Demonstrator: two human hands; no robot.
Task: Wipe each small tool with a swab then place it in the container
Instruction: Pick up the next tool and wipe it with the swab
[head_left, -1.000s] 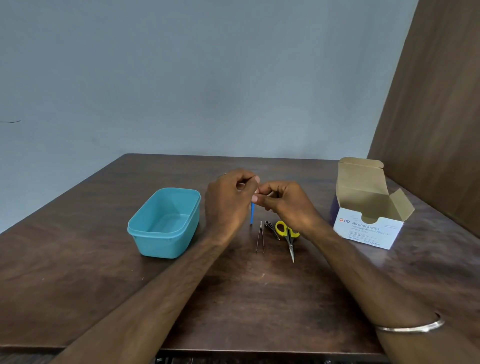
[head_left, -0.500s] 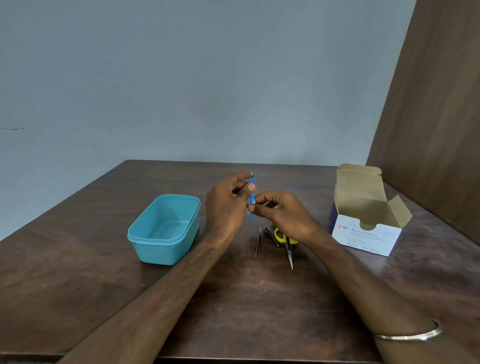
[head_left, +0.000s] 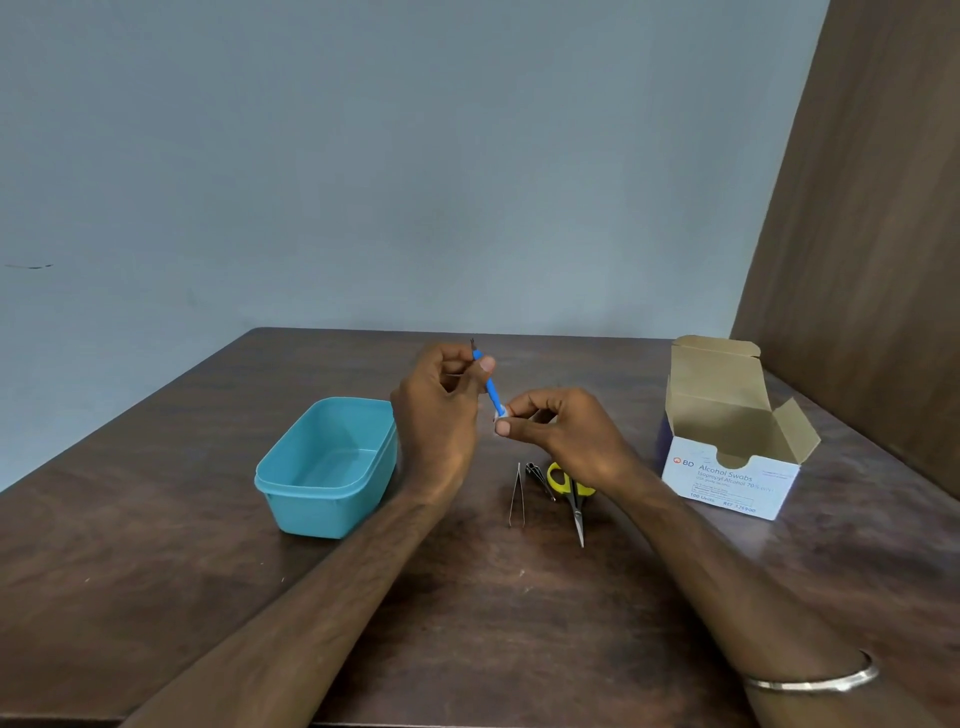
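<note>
My left hand (head_left: 439, 410) pinches the upper end of a thin blue-handled tool (head_left: 489, 384), which tilts with its small metal tip up. My right hand (head_left: 563, 434) pinches a white swab (head_left: 502, 414) around the tool's lower end. On the table below lie metal tweezers (head_left: 517, 494), a small dark metal tool (head_left: 539, 479) and yellow-handled scissors (head_left: 571, 493), partly under my right wrist. The teal container (head_left: 332, 467) stands to the left with nothing in it.
An open alcohol swab box (head_left: 727, 447) stands on the right of the dark wooden table (head_left: 156, 545). A brown panel (head_left: 872, 260) rises at the right and a grey wall stands behind.
Both hands have lifted the blue tool higher. My left hand moved up along it and my right hand with the swab slid down to its lower end.
</note>
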